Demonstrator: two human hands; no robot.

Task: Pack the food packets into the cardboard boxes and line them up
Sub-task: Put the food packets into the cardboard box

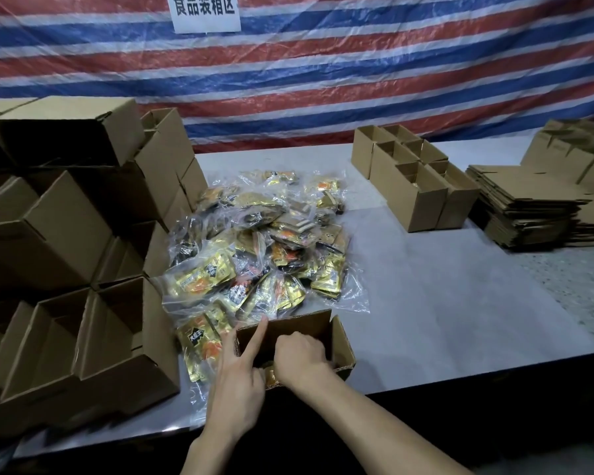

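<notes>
A small open cardboard box (343,341) stands at the table's near edge. My left hand (240,382) holds its near-left corner, with the index finger stretched up along the left wall and the other fingers curled. My right hand (300,358) reaches down into the box with curled fingers. A gold food packet (270,371) peeks out beneath it at the near wall. Just behind the box lies a big pile of gold and orange food packets (261,241) in clear bags. One bagged packet (199,347) lies against the box's left side.
Empty open boxes (66,241) are stacked high along the left. A double row of small boxes (412,186) stands at the back right, next to stacks of flat cardboard (535,214). A striped tarp hangs behind the white table (443,303).
</notes>
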